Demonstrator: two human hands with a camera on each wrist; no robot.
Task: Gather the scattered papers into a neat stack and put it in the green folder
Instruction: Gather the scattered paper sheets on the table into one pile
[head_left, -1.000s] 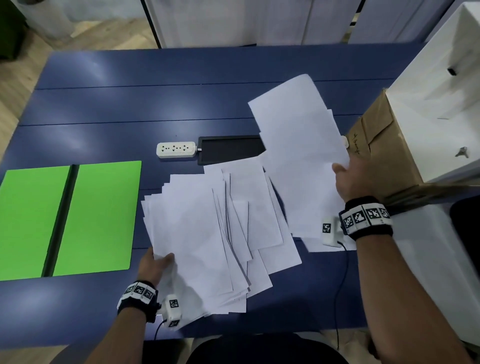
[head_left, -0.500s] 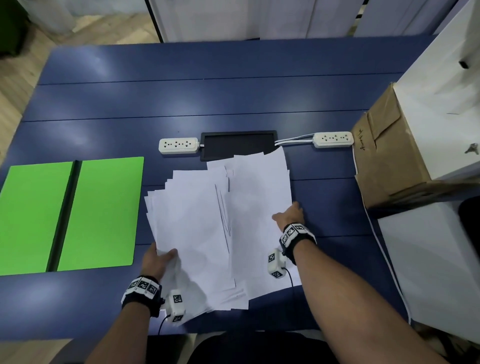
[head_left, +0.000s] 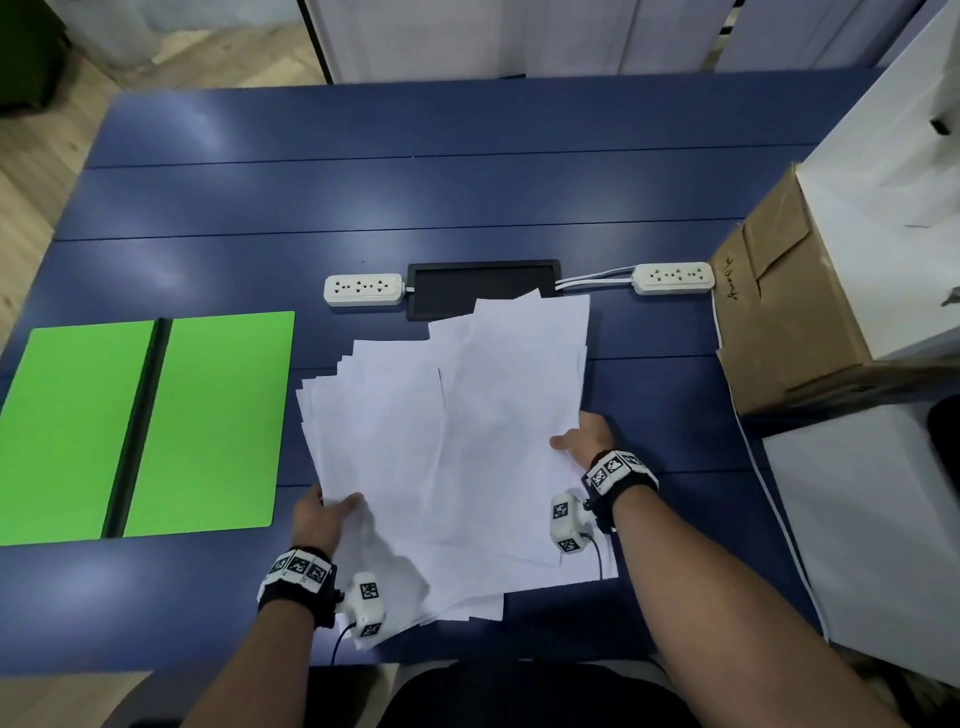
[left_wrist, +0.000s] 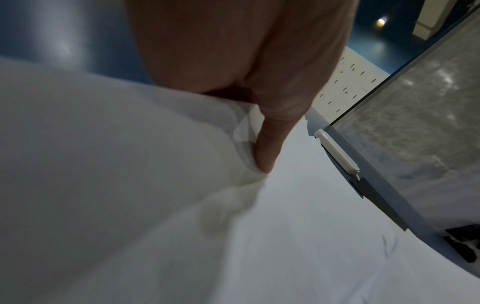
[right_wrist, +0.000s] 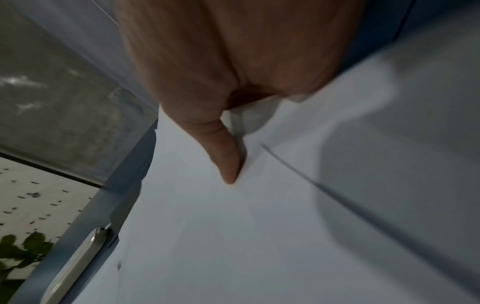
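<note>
While both hands pinch the papers (head_left: 447, 441), left hand (head_left: 322, 519) lower-left, right hand (head_left: 584, 434) at right edge, the green folder (head_left: 208, 421) lies frame-left, nearer the left hand.

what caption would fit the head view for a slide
Both hands, left hand and right hand, grip a loose pile of white paper sheets beside an open green folder on a blue table.

we see the papers (head_left: 447, 441) in the table (head_left: 467, 182) middle; the folder (head_left: 208, 415) lies left; two power strips (head_left: 363, 288) behind them
</note>
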